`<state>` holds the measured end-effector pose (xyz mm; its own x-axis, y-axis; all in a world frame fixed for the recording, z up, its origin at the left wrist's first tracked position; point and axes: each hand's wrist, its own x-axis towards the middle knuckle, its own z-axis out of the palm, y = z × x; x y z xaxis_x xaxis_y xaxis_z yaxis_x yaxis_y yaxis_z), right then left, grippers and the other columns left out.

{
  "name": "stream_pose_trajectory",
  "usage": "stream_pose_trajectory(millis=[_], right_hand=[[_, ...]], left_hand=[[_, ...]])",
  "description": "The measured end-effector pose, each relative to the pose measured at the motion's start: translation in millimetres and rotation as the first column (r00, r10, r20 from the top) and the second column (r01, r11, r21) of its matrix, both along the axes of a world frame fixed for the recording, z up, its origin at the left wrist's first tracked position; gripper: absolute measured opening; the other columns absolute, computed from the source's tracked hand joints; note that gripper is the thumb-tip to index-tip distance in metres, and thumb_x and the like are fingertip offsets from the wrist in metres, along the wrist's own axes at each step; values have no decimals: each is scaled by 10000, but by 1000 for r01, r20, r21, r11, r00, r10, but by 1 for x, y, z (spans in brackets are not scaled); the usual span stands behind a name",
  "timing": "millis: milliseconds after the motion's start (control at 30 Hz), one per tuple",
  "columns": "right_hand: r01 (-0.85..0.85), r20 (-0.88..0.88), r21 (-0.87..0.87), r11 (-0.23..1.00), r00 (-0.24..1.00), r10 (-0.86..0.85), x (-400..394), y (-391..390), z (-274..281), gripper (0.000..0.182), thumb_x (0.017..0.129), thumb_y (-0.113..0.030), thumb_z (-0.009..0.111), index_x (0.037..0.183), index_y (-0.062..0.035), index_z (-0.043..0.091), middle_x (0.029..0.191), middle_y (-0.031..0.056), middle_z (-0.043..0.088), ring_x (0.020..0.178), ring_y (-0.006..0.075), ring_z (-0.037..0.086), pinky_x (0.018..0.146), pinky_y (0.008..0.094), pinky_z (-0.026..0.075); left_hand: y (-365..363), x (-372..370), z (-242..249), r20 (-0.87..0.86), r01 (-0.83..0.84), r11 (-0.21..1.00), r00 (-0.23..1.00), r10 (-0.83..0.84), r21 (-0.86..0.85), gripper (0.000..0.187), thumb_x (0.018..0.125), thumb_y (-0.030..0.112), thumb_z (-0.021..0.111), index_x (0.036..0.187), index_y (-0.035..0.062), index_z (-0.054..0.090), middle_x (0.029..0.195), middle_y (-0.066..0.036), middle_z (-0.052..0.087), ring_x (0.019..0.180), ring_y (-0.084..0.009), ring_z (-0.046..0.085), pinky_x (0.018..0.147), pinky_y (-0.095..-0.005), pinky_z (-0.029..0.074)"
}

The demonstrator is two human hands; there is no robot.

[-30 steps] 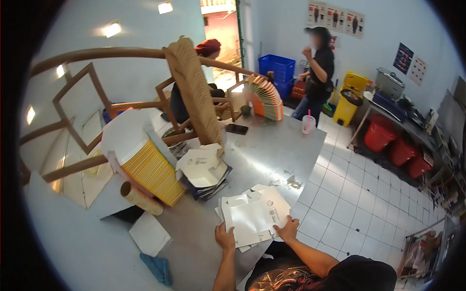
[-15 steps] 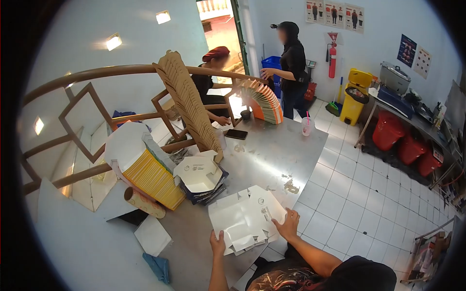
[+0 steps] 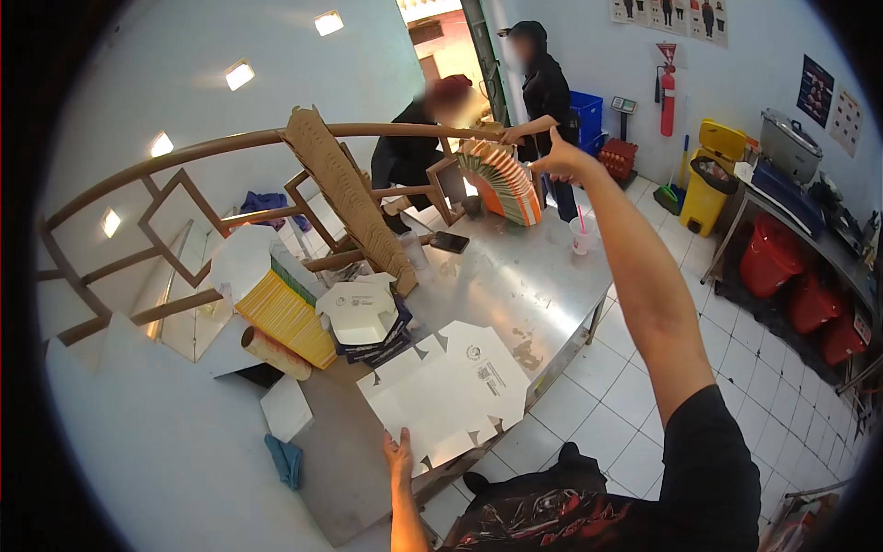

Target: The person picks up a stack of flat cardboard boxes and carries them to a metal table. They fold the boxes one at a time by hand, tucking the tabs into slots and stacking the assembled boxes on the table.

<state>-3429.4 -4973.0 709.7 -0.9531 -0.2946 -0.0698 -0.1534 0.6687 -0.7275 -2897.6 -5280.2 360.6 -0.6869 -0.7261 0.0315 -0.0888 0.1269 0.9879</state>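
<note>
A flat white cardboard box blank (image 3: 451, 391) with notched edges and small black print lies at the table's near edge. My left hand (image 3: 398, 453) grips its near left edge, thumb on top. My right hand (image 3: 563, 164) is stretched far forward, fingers apart, beside the fanned stack of orange and white cartons (image 3: 501, 184) at the table's far end. Left of the blank, a folded white box tray (image 3: 361, 311) tops a pile of dark-edged ones.
The metal table (image 3: 487, 285) also bears a phone (image 3: 449, 242), a cup with a pink straw (image 3: 581, 235), a tall brown cardboard stack (image 3: 349, 193), yellow-edged cartons (image 3: 285, 317), a cardboard roll (image 3: 274, 353) and a blue cloth (image 3: 284, 460). Two people (image 3: 543, 92) are beyond the railing.
My right hand has left the blank's right edge and swung forward to the orange carton stack. The blank, with flaps raised before, now lies flatter. My left hand stays at its edge.
</note>
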Motion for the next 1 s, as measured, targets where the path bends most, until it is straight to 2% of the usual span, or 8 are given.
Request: stream_pose_trajectory(millis=[167, 267, 367, 667, 733, 800, 867, 1000], right_hand=[[-195, -35, -50, 979, 980, 194, 8, 33, -44, 1271, 725, -647, 742, 1570, -106, -37, 968, 175, 635, 731, 228, 638, 525, 347, 543], [-374, 174, -381, 846, 869, 462, 87, 50, -137, 1329, 687, -665, 756, 1530, 58, 25, 1491, 227, 387, 1002, 261, 651, 504, 301, 574], [-410, 302, -518, 751, 733, 609, 168, 75, -189, 985, 782, -375, 819, 1493, 41, 278, 1319, 176, 559, 1158, 239, 573, 1000, 413, 471], [-252, -23, -570, 782, 956, 292, 243, 148, -181, 208, 900, -40, 662, 1102, -2, 695, 935, 113, 735, 850, 165, 685, 781, 312, 528], [-330, -242, -558, 762, 942, 231, 250, 162, -155, 329, 807, 88, 654, 1079, -76, 738, 985, 123, 740, 912, 227, 712, 794, 336, 548], [-425, -361, -468, 775, 892, 271, 250, 184, -152, 344, 784, 115, 652, 1043, -87, 754, 992, 98, 744, 918, 227, 711, 818, 317, 544], [-503, -429, -367, 782, 838, 338, 258, 198, -135, 333, 704, 131, 686, 920, -102, 786, 1008, 62, 750, 960, 245, 706, 939, 333, 493], [-332, -688, -351, 875, 725, -1, 257, 211, -143, 347, 693, 25, 762, 1020, -63, 687, 1093, 94, 717, 1070, 264, 649, 1047, 386, 388]], left_hand=[[49, -6, -6, -81, -21, 1000, 997, 21, 5, 506, 968, 227, 647, 1327, -81, 467, 1253, -126, 596, 1147, -183, 541, 1022, -298, 388], [97, -29, 35, -40, -70, 997, 997, 72, 44, 516, 968, 231, 649, 1332, -82, 461, 1262, -135, 595, 1156, -194, 541, 1040, -303, 378], [132, -48, 51, 25, -128, 987, 992, 126, 93, 523, 972, 236, 639, 1344, -79, 448, 1270, -147, 595, 1180, -212, 541, 1045, -313, 383], [203, -130, 65, 85, 27, 975, 996, -9, -220, 594, 993, 404, 554, 1379, -6, 365, 1244, -166, 563, 1172, -292, 544, 975, -421, 449], [226, -141, 116, -58, -235, 932, 964, 261, 275, 603, 985, 535, 472, 1309, 28, 455, 1156, -148, 587, 1074, -253, 568, 881, -362, 483], [241, -140, 178, -240, 202, 554, 971, -4, 808, 597, 942, 623, 492, 1181, 78, 532, 1006, -113, 630, 930, -226, 604, 797, -308, 477], [253, -151, 199, -267, 283, 381, 959, -96, 880, 564, 938, 606, 529, 1136, 79, 560, 962, -101, 647, 898, -215, 618, 775, -308, 488], [252, -172, 183, -257, 321, 574, 947, -192, 753, 328, 916, 372, 692, 1038, 89, 582, 855, -4, 640, 777, -84, 621, 601, -243, 509]])
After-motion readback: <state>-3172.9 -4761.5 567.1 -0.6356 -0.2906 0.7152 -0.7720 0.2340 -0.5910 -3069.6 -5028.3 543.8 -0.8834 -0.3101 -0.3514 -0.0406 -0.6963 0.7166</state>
